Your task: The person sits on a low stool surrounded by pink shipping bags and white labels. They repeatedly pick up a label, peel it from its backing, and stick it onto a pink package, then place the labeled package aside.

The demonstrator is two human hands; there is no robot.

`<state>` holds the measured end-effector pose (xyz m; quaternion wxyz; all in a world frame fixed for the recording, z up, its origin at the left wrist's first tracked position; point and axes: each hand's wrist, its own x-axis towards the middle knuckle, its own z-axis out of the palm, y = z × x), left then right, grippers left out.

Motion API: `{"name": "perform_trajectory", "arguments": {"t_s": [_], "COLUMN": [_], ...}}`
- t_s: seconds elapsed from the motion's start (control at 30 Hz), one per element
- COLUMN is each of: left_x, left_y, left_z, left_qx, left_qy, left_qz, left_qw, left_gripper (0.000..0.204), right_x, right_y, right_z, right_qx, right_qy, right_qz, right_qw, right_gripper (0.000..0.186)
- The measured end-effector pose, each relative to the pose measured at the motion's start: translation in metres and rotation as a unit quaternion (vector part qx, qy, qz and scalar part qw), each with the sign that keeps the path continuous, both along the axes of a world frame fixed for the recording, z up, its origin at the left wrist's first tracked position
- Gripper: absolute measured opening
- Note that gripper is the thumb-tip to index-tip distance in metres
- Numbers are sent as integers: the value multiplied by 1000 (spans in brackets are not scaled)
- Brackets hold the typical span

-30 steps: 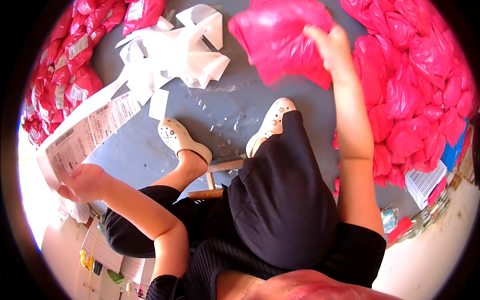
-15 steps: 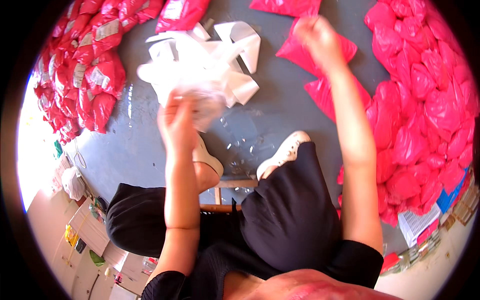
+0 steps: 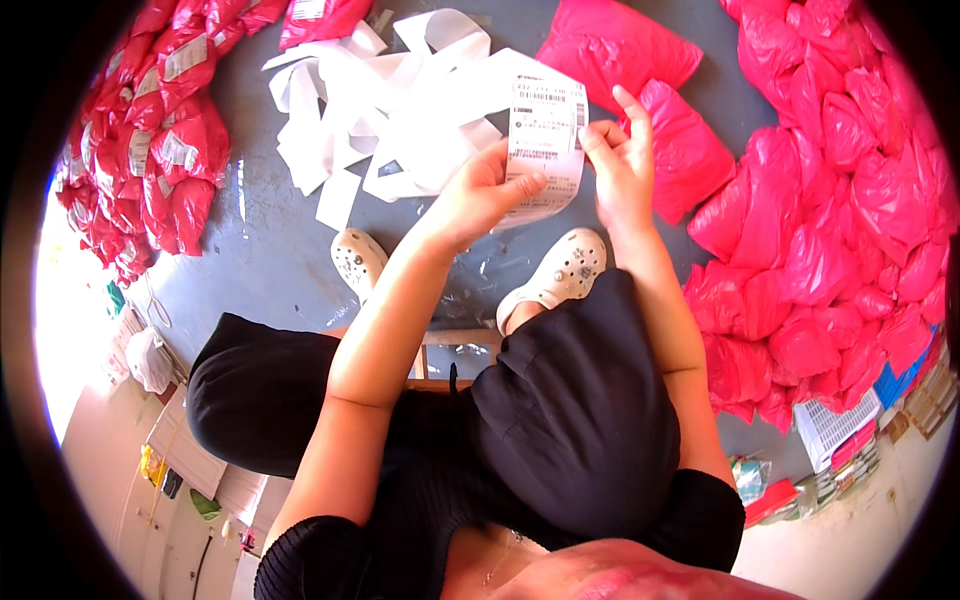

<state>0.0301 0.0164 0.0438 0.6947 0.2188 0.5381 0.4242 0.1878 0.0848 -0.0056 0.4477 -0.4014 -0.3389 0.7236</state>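
Observation:
A white strip of printed labels (image 3: 548,125) hangs between my hands, one label facing up with a barcode. My left hand (image 3: 485,200) grips it at the left edge, thumb laid across its front. At the strip's right edge is my right hand (image 3: 625,175), with thumb and a fingertip pinching the edge and another finger raised. The strip joins a loose heap of curled white paper (image 3: 400,120) on the floor, to the left and beyond. Just beyond my right hand lie a plump pink plastic parcel bag (image 3: 620,50) and another pink bag (image 3: 685,150).
A large pile of pink bags (image 3: 850,200) fills the right side. At the far left more pink bags (image 3: 165,145) bear white labels. My light clogs (image 3: 570,268) stand on the grey floor (image 3: 270,270). A white crate (image 3: 838,425) stands at the lower right.
My right hand has come back from over the pink bags to the strip's edge. My left hand, with blurred paper earlier, has moved right and up with the strip.

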Motion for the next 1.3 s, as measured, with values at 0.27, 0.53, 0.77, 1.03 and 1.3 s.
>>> {"name": "perform_trajectory", "arguments": {"t_s": [0.27, 0.53, 0.77, 1.03, 1.3], "left_x": [21, 25, 17, 15, -7], "left_y": [-13, -32, -27, -29, -45], "left_z": [-38, -45, -44, -25, -41], "left_qx": [-50, 2, -90, -45, -61], "left_qy": [123, 91, 114, 203, 160], "left_qz": [-90, -90, -122, -261, -266], "left_qw": [987, 992, 982, 943, 948], "left_gripper": [28, 22, 22, 14, 9], "right_x": [26, 21, 32, 36, 52], "right_y": [-9, -24, -30, -42, -52], "right_z": [8, 3, 1, -4, -7], "right_qx": [437, 496, 494, 519, -128], "right_qy": [-426, -437, -438, -436, -193], "right_qz": [99, 132, 127, 141, 160], "right_qw": [786, 739, 740, 722, 960], "right_gripper": [19, 20, 20, 16, 10]}}
